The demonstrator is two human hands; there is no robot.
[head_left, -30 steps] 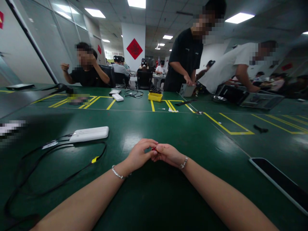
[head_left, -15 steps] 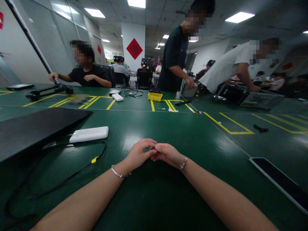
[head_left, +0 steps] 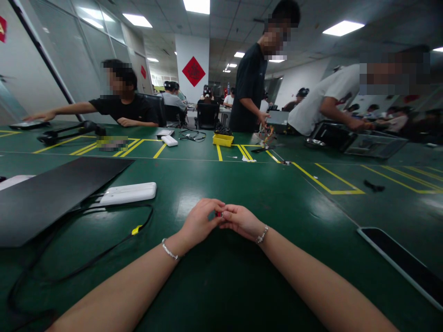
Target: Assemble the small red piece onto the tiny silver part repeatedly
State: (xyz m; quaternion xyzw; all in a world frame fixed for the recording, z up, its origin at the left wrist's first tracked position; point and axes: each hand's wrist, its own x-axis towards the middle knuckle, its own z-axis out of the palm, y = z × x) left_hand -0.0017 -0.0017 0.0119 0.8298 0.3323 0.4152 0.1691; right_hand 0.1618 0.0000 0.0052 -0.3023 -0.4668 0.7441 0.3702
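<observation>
Just above the green tabletop (head_left: 256,184), my left hand (head_left: 202,221) and my right hand (head_left: 242,220) meet at the fingertips. Between them they pinch a small red object (head_left: 219,214), mostly covered by the fingers and too small to name. Thumb and fingers of my left hand close on its left side. My right thumb and forefinger press on it from the right, the other fingers curled beneath. Each wrist wears a silvery bracelet.
On the left lie a white power bank (head_left: 129,192), a black cable (head_left: 114,249) and a dark flat panel (head_left: 65,193). A phone (head_left: 404,265) rests at right. Farther back are a yellow tray (head_left: 223,139) and a clear bin (head_left: 377,144); several people work across the table.
A little more of the red object shows between my fingers; my hands have barely moved. Across the table, the seated person's arm now reaches left, and the dark panel at left has shifted.
</observation>
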